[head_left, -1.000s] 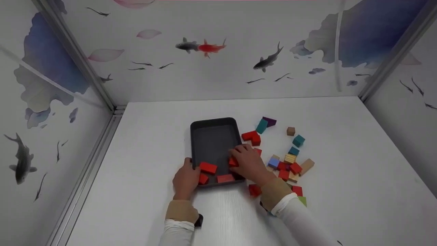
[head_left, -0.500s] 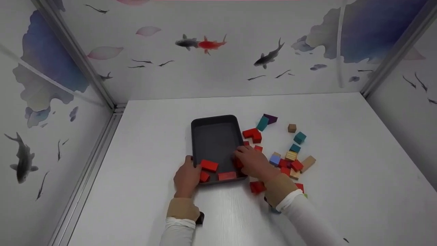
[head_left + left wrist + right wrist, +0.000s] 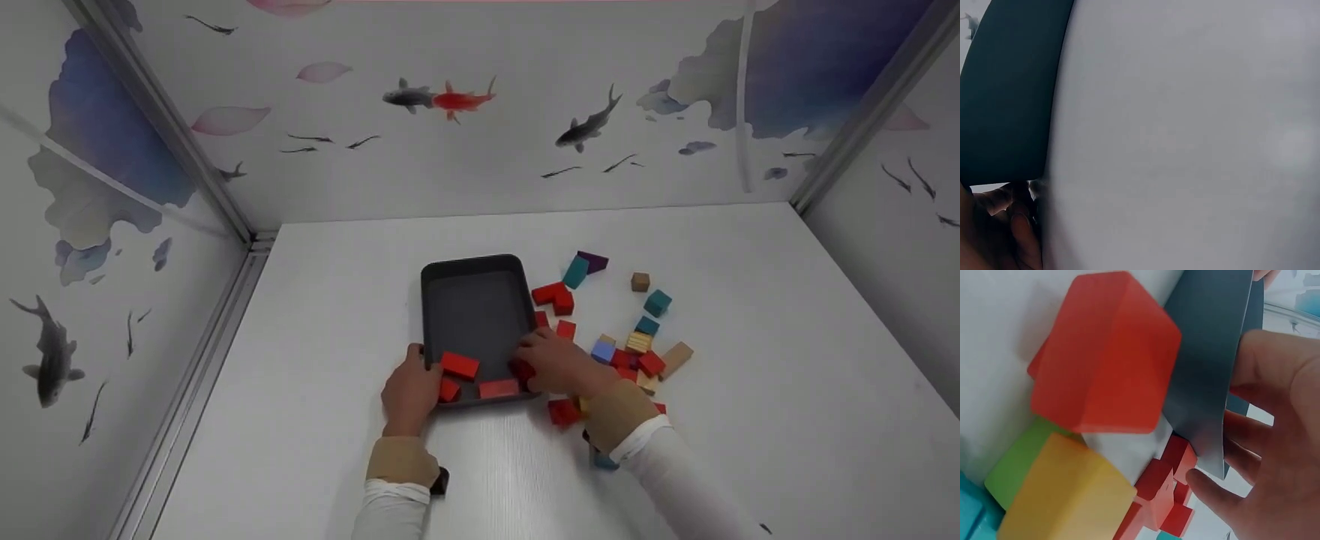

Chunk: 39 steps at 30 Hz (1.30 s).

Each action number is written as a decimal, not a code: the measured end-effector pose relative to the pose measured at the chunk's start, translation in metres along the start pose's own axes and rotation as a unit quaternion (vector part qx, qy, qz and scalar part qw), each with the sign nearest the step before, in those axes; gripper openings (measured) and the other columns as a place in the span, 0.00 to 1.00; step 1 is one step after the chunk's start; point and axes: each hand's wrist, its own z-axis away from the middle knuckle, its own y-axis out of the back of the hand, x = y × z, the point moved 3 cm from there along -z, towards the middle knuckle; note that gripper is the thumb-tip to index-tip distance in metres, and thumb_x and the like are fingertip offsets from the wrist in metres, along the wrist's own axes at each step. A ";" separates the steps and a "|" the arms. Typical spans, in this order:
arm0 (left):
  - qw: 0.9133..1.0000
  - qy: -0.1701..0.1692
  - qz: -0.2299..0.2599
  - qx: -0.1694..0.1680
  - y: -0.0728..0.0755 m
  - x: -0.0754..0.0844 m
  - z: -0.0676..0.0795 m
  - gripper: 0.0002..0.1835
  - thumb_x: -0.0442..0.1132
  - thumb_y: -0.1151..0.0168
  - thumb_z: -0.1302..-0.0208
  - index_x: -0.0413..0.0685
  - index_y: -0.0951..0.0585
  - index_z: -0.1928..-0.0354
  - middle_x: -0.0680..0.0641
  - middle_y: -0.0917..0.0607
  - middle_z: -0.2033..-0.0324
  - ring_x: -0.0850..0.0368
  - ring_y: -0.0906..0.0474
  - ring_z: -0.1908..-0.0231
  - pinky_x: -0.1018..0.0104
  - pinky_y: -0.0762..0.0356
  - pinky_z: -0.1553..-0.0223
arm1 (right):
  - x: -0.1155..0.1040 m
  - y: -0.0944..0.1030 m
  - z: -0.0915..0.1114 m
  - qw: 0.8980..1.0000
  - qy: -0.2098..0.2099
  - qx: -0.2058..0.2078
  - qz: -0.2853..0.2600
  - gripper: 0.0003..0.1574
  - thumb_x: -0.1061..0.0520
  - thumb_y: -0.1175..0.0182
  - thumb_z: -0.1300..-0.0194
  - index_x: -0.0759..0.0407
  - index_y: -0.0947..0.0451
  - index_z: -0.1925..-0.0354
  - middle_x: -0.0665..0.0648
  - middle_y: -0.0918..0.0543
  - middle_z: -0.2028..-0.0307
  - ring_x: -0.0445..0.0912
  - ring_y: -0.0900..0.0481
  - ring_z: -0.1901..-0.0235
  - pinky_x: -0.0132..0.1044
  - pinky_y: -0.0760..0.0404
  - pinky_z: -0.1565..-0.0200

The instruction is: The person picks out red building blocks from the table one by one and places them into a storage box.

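Note:
A dark grey tray (image 3: 480, 311) lies on the white table. Three red blocks sit in its near end: one red block (image 3: 460, 366) by the left side, another (image 3: 448, 390) in the left corner, a third (image 3: 499, 388) along the near wall. My left hand (image 3: 411, 391) grips the tray's near left edge; in the left wrist view its fingers (image 3: 1026, 233) show low beside the tray wall. Reaching over the right wall, my right hand (image 3: 561, 363) holds a dark red block (image 3: 520, 369) low inside the tray. In the right wrist view the wall mostly hides that block.
Right of the tray lie loose blocks: red ones (image 3: 555, 297), a teal one (image 3: 658, 303), a purple one (image 3: 593, 262), a long wooden one (image 3: 676, 361). Close to the right wrist are a red block (image 3: 1106, 354) and a yellow block (image 3: 1067, 489). Printed walls enclose the table.
My right hand has moved slightly toward the near right corner, lowering the red block inside the tray. My left hand stays on the tray's edge, and the other blocks lie as before.

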 end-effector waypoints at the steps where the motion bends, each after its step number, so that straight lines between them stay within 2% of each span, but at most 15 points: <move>1: 1.000 0.000 0.001 0.000 0.000 0.000 0.000 0.25 0.49 0.50 0.41 0.50 0.34 0.41 0.46 0.19 0.61 0.54 0.26 0.69 0.59 0.29 0.71 | 0.000 -0.001 0.000 1.000 -0.002 -0.007 -0.013 0.34 0.53 0.36 0.49 0.40 0.31 0.43 0.49 0.33 0.45 0.47 0.41 0.47 0.44 0.25 0.58; 4: 1.000 -0.005 0.003 0.001 0.001 0.002 0.001 0.26 0.49 0.50 0.41 0.49 0.34 0.41 0.45 0.19 0.61 0.54 0.26 0.69 0.60 0.29 0.71 | -0.002 -0.002 0.001 0.998 -0.009 -0.027 -0.053 0.34 0.51 0.36 0.49 0.36 0.32 0.43 0.48 0.33 0.45 0.47 0.41 0.47 0.45 0.24 0.61; 8: 1.000 -0.007 0.003 0.001 0.002 0.002 0.002 0.25 0.49 0.49 0.41 0.49 0.33 0.42 0.46 0.19 0.64 0.55 0.26 0.71 0.61 0.31 0.73 | -0.002 -0.005 0.003 0.997 0.005 -0.043 -0.069 0.32 0.47 0.38 0.46 0.34 0.34 0.42 0.47 0.34 0.44 0.45 0.40 0.47 0.45 0.26 0.58; 13: 1.000 -0.006 0.006 -0.001 0.002 0.000 0.003 0.25 0.48 0.49 0.41 0.49 0.33 0.42 0.46 0.19 0.65 0.55 0.27 0.72 0.62 0.32 0.74 | -0.005 -0.008 0.003 0.996 0.041 -0.024 -0.076 0.27 0.48 0.43 0.41 0.38 0.32 0.43 0.45 0.30 0.47 0.42 0.37 0.50 0.41 0.29 0.53; 17: 1.000 -0.006 0.012 -0.003 0.001 -0.001 0.004 0.25 0.48 0.50 0.40 0.49 0.34 0.42 0.46 0.19 0.63 0.55 0.27 0.71 0.62 0.31 0.74 | -0.007 -0.006 0.004 0.994 0.018 -0.016 -0.105 0.27 0.53 0.42 0.41 0.40 0.32 0.43 0.45 0.28 0.50 0.42 0.33 0.52 0.42 0.30 0.51; 22: 1.000 -0.010 0.009 -0.003 0.000 0.001 0.003 0.25 0.49 0.51 0.40 0.49 0.34 0.41 0.45 0.19 0.62 0.55 0.26 0.72 0.62 0.31 0.75 | -0.004 -0.008 0.003 0.990 -0.023 -0.018 -0.141 0.34 0.59 0.41 0.43 0.39 0.36 0.40 0.47 0.31 0.45 0.47 0.35 0.46 0.48 0.33 0.48; 26: 1.000 -0.011 0.000 0.002 0.001 0.001 0.002 0.25 0.49 0.50 0.40 0.49 0.34 0.41 0.45 0.19 0.61 0.55 0.26 0.71 0.61 0.30 0.74 | -0.004 -0.013 0.001 0.990 -0.018 -0.002 -0.142 0.36 0.61 0.42 0.43 0.39 0.38 0.38 0.48 0.32 0.43 0.48 0.36 0.44 0.48 0.35 0.46; 32: 1.000 -0.012 0.004 0.008 0.000 -0.002 0.004 0.25 0.50 0.50 0.40 0.49 0.34 0.42 0.46 0.19 0.64 0.55 0.27 0.73 0.62 0.31 0.75 | -0.007 -0.017 -0.003 0.991 0.001 0.007 -0.133 0.36 0.59 0.42 0.42 0.42 0.39 0.37 0.49 0.30 0.44 0.47 0.34 0.46 0.47 0.33 0.47; 39: 1.000 -0.020 0.006 0.011 -0.001 0.001 0.002 0.24 0.49 0.50 0.40 0.49 0.33 0.42 0.47 0.20 0.68 0.56 0.28 0.75 0.63 0.33 0.78 | -0.005 -0.019 -0.004 0.991 -0.006 0.012 -0.136 0.35 0.58 0.42 0.42 0.41 0.38 0.38 0.48 0.30 0.44 0.47 0.34 0.45 0.46 0.33 0.47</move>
